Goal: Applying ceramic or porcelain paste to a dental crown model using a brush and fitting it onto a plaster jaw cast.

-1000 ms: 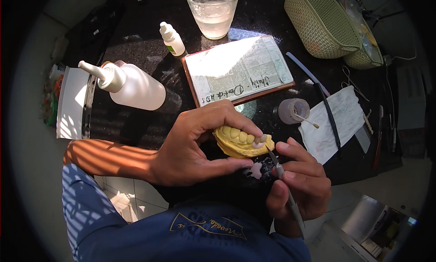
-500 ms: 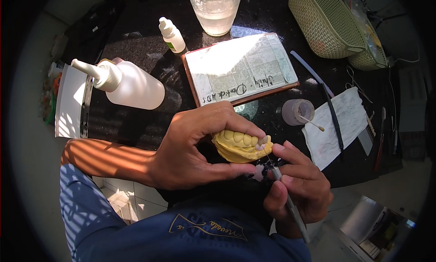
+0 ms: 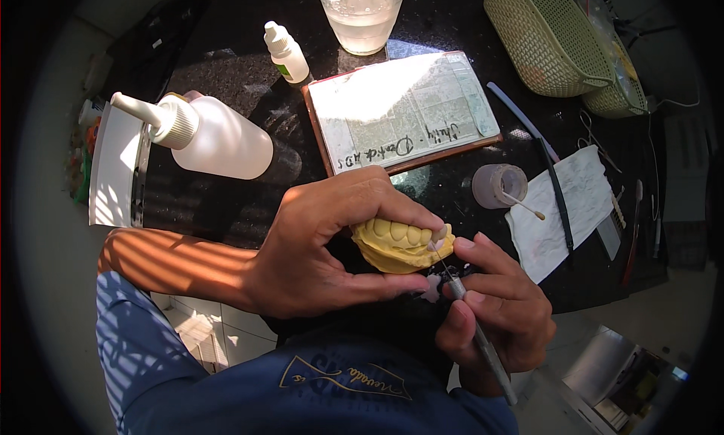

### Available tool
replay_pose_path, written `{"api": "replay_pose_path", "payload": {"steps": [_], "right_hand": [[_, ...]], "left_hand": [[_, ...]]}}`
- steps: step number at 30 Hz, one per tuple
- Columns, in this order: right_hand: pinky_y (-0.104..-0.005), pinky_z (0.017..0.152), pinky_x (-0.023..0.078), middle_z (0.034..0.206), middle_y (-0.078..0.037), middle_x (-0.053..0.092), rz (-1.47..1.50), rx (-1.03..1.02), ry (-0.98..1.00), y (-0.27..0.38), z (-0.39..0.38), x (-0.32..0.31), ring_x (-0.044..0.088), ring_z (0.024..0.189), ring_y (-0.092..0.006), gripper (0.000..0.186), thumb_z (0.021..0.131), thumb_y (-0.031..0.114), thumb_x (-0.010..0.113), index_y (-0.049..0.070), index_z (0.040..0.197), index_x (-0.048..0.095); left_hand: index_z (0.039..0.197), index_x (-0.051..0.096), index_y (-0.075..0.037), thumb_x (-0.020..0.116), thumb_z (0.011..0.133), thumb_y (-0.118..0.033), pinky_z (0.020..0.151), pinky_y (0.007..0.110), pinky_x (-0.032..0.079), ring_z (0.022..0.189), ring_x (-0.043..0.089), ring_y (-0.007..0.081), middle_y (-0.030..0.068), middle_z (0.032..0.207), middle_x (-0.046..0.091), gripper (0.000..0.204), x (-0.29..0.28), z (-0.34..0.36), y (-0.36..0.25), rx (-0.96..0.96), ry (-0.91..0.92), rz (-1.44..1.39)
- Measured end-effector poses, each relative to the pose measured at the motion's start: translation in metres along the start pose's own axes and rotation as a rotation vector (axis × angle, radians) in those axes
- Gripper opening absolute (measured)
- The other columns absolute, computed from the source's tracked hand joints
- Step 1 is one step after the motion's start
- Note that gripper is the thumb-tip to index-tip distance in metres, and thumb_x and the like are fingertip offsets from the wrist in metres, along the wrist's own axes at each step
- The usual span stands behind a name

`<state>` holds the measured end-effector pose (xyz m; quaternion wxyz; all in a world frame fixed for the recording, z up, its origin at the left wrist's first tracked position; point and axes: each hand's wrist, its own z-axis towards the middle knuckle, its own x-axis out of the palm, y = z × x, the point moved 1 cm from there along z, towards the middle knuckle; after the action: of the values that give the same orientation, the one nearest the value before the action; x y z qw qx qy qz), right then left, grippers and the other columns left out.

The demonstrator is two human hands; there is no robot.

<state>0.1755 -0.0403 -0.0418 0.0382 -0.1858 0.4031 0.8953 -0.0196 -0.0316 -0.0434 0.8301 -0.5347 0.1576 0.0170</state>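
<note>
A yellow dental cast (image 3: pixel 392 246) with a row of molded teeth is gripped by my left hand (image 3: pixel 320 242), the thumb below it and the index finger along its top. At the cast's right end sits a small pale pinkish patch, partly covered by my fingertip. My right hand (image 3: pixel 501 307) is closed in a pen grip around a metal dental carving tool (image 3: pixel 486 352). The tool's thin tip reaches up to that pale patch; whether it touches cannot be made out. White shavings (image 3: pixel 432 288) lie on the dark table just below the cast.
Beyond my hands lies a framed glass slab (image 3: pixel 403 110). A white squeeze bottle (image 3: pixel 219 141), a dropper bottle (image 3: pixel 285 52) and a glass of liquid (image 3: pixel 362 16) stand around it. To the right are a small jar (image 3: pixel 499 186) with a cotton swab, a white cloth (image 3: pixel 558 216) and a woven basket (image 3: pixel 547 43).
The tool's tip has shifted slightly on the cast's right end, and the cast has tilted a little. Both hands keep their grips. The whole view has moved slightly.
</note>
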Motion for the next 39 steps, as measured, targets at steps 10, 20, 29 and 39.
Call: {"api": "replay_pose_path", "payload": {"steps": [10, 20, 29, 39], "right_hand": [[-0.0475, 0.076, 0.059, 0.072, -0.012, 0.065, -0.029, -0.005, 0.024, 0.0019, 0.0014, -0.0005, 0.070, 0.083, -0.0333, 0.021, 0.076, 0.006, 0.073, 0.002, 0.083, 0.054], [-0.0473, 0.076, 0.058, 0.073, -0.012, 0.065, -0.010, -0.010, 0.025, 0.0011, -0.0009, -0.0016, 0.070, 0.083, -0.0336, 0.022, 0.075, 0.005, 0.073, 0.003, 0.086, 0.053], [-0.0471, 0.076, 0.058, 0.073, -0.011, 0.065, -0.024, -0.006, 0.028, 0.0021, -0.0003, -0.0012, 0.070, 0.083, -0.0333, 0.023, 0.073, 0.005, 0.074, 0.003, 0.085, 0.054], [-0.0470, 0.076, 0.058, 0.073, -0.012, 0.065, -0.047, -0.015, 0.035, 0.0022, 0.0002, -0.0001, 0.070, 0.083, -0.0329, 0.023, 0.075, 0.006, 0.074, 0.002, 0.084, 0.053]], "left_hand": [[0.098, 0.068, 0.000, 0.091, 0.057, -0.012, 0.061, 0.024, 0.042, 0.070, 0.059, 0.0119, 0.0051, 0.081, 0.066, 0.049, 0.0000, 0.0002, -0.0008, 0.009, 0.000, -0.007], [0.097, 0.068, -0.001, 0.090, 0.057, -0.010, 0.063, 0.024, 0.044, 0.072, 0.060, 0.0128, 0.0062, 0.084, 0.068, 0.046, 0.0001, 0.0011, -0.0027, -0.005, -0.001, -0.016], [0.096, 0.068, -0.001, 0.090, 0.058, -0.010, 0.062, 0.024, 0.045, 0.071, 0.061, 0.0129, 0.0064, 0.085, 0.069, 0.045, 0.0003, 0.0007, -0.0020, 0.001, -0.002, -0.017], [0.095, 0.068, -0.001, 0.090, 0.058, -0.011, 0.061, 0.024, 0.045, 0.070, 0.060, 0.0128, 0.0063, 0.083, 0.068, 0.044, -0.0002, 0.0016, -0.0022, 0.000, -0.006, -0.006]]}}
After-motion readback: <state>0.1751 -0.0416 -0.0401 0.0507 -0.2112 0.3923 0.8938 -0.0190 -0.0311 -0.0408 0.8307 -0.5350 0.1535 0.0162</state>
